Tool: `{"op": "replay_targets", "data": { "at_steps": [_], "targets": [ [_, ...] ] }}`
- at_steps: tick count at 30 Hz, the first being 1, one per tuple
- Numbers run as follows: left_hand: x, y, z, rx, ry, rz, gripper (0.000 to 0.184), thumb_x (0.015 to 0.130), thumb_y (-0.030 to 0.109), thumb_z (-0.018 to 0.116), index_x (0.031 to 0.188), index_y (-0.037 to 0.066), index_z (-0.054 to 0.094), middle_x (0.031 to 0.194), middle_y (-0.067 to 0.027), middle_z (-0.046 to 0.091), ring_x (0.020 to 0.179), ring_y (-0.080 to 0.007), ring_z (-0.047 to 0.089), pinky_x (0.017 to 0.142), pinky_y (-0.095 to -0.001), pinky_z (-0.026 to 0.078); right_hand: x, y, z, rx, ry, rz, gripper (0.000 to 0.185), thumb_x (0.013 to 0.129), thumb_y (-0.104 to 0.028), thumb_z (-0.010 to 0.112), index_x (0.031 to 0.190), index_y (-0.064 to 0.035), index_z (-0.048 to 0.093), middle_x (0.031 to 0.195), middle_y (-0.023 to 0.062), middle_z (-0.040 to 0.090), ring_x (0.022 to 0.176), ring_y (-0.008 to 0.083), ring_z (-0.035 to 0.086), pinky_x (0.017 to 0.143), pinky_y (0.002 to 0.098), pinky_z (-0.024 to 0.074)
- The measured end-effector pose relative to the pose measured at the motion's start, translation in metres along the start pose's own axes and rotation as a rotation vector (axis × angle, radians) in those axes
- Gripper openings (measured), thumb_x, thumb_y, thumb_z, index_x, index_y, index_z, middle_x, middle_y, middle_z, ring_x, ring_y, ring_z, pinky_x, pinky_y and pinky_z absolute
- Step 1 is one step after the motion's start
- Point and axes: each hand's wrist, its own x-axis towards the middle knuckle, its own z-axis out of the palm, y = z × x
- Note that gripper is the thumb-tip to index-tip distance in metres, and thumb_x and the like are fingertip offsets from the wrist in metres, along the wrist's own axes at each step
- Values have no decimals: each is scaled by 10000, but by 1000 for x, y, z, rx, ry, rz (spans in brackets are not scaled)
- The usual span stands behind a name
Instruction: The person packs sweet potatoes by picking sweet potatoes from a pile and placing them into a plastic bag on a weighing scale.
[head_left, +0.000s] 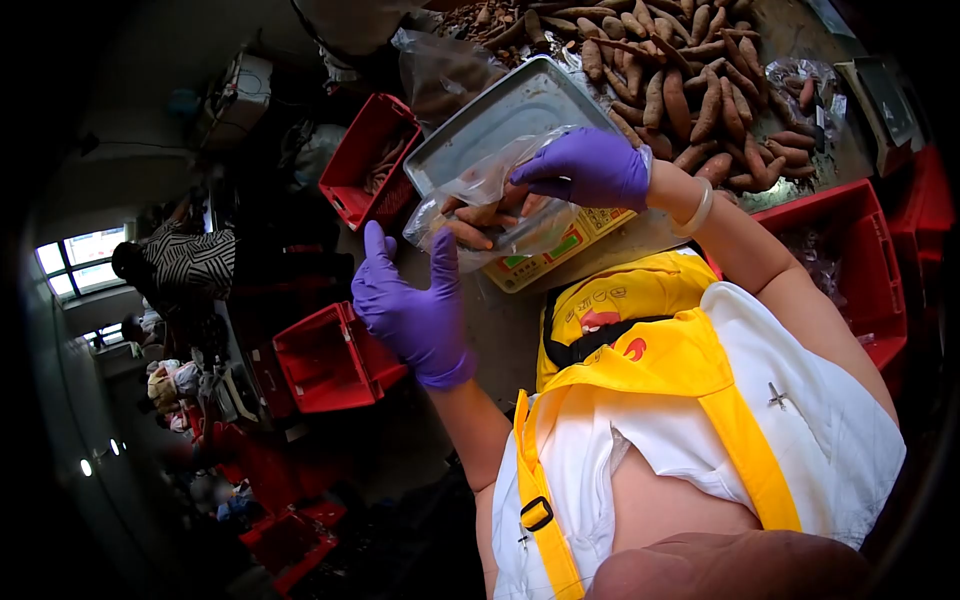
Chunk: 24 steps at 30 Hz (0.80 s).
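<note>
A clear plastic bag (pixel 500 180) with several sweet potatoes (pixel 483 215) inside lies over the near part of a digital scale with a metal tray (pixel 470 120). My right hand (pixel 592 168), in a purple glove, reaches over the bag from the right, its fingers pinched on the plastic near the bag's upper side. Just left of the bag is my left hand (pixel 415 305), also gloved in purple. Its thumb and fingers are spread apart with nothing between them. The scale's yellow panel (pixel 560 250) and green display show below the bag.
A large heap of sweet potatoes (pixel 700 90) covers the table behind the scale. Red crates stand at the left (pixel 335 360), behind it (pixel 350 185) and at the right (pixel 850 250). Another plastic bag (pixel 445 75) sits beyond the tray. A person in patterned clothing (pixel 190 265) is far left.
</note>
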Motion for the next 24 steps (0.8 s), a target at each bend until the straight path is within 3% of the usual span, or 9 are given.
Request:
{"op": "replay_targets", "data": {
  "at_steps": [3, 6, 8, 11, 13, 16, 19, 20, 24],
  "targets": [
    [5, -3, 21, 226, -200, -11, 601, 790, 490, 748, 1145, 11, 671, 900, -156, 680, 789, -288, 649, 754, -365, 501, 7, -2, 8, 120, -67, -15, 168, 875, -159, 600, 1000, -122, 705, 978, 113, 688, 904, 335, 643, 780, 375, 517],
    [2, -7, 32, -172, -268, -171, 392, 872, 367, 701, 1061, 23, 705, 868, -114, 695, 771, -231, 651, 751, -326, 498, 6, 16, 23, -3, -124, -47, 165, 871, -168, 621, 1013, -149, 702, 974, 113, 682, 877, 341, 642, 764, 378, 517],
    [1, -1, 23, -858, -424, -500, 231, 928, 217, 635, 1003, 15, 716, 870, -73, 697, 779, -158, 637, 757, -286, 487, 2, 18, 27, -133, -191, 11, 151, 891, -227, 630, 1011, -190, 715, 913, 123, 682, 837, 352, 648, 745, 393, 523],
    [7, -4, 11, -1212, -542, -521, 198, 943, 133, 580, 1014, -5, 704, 879, -42, 682, 795, -117, 614, 777, -257, 470, 11, 15, 33, -209, -354, 61, 139, 867, -187, 617, 964, -176, 716, 847, 125, 674, 802, 366, 644, 720, 401, 526],
    [10, -8, 12, -1371, -573, -523, 293, 949, 158, 549, 1139, -41, 651, 899, -44, 675, 822, -96, 593, 781, -231, 450, 13, 32, 61, -60, -250, -26, 163, 854, -155, 582, 962, -130, 701, 953, 134, 680, 859, 343, 651, 772, 418, 515],
    [22, 4, 10, -1450, -643, -578, 522, 982, 264, 502, 1396, -47, 439, 939, -39, 672, 812, -88, 562, 756, -232, 425, 31, 5, 50, -31, -386, 226, 247, 884, -195, 549, 1064, -115, 699, 1009, 142, 682, 928, 366, 652, 831, 431, 506],
    [33, 0, 18, -1344, -641, -525, 532, 993, 285, 489, 1409, -41, 425, 939, -41, 665, 829, -83, 551, 766, -230, 415, 47, 4, 69, 142, -63, 68, 274, 879, -215, 554, 1086, -97, 690, 1026, 158, 683, 951, 366, 657, 829, 438, 507],
    [39, 8, 18, -1307, -634, -504, 538, 1000, 290, 480, 1416, -46, 416, 955, -47, 661, 860, -82, 547, 778, -223, 410, 47, -2, 62, -218, -565, 235, 289, 828, -190, 631, 1113, -154, 659, 1135, 147, 672, 1017, 317, 646, 889, 420, 469],
    [59, 8, 12, -1398, -652, -421, 576, 989, 327, 510, 1402, -66, 426, 965, -62, 690, 823, -72, 557, 769, -235, 426, 50, 0, 59, -201, -333, 191, 333, 850, -246, 586, 1125, -78, 673, 1033, 185, 680, 981, 352, 648, 902, 409, 484]
  ]
}}
